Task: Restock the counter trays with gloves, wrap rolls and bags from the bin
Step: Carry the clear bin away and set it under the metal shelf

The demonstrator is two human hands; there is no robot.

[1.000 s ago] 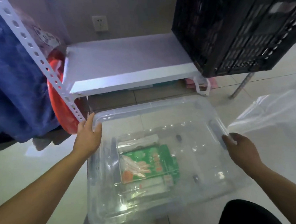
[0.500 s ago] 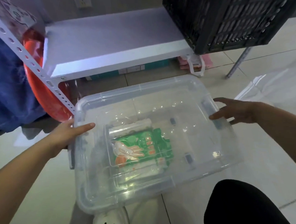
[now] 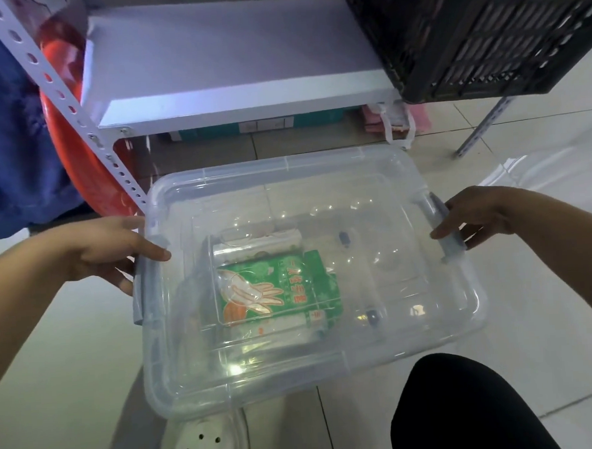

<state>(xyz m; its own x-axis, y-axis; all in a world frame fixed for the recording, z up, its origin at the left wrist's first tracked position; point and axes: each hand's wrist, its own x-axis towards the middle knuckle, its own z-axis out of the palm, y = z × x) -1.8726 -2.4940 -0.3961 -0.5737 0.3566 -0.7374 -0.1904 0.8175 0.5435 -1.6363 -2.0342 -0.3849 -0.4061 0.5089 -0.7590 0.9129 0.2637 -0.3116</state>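
The left hand (image 3: 117, 249) grips the grey latch (image 3: 147, 283) at the 9 o'clock end of the clear bin (image 3: 329, 370), thumb lying over the lid (image 3: 382, 192) and fingers curled under the clip. The right hand (image 3: 482, 214) mirrors it at 3 o'clock, fingers wrapped around the opposite latch (image 3: 442, 230). The bin's long axis runs from 9 to 3, straight between the 2 hands, so both are equally near. Inside, under the closed lid, a green glove pack (image 3: 284, 286) lies left of centre, nearer the left hand, with what look like clear rolls at its 12 and 6 o'clock edges. Judging from this, both latches must come free before the lid lifts.
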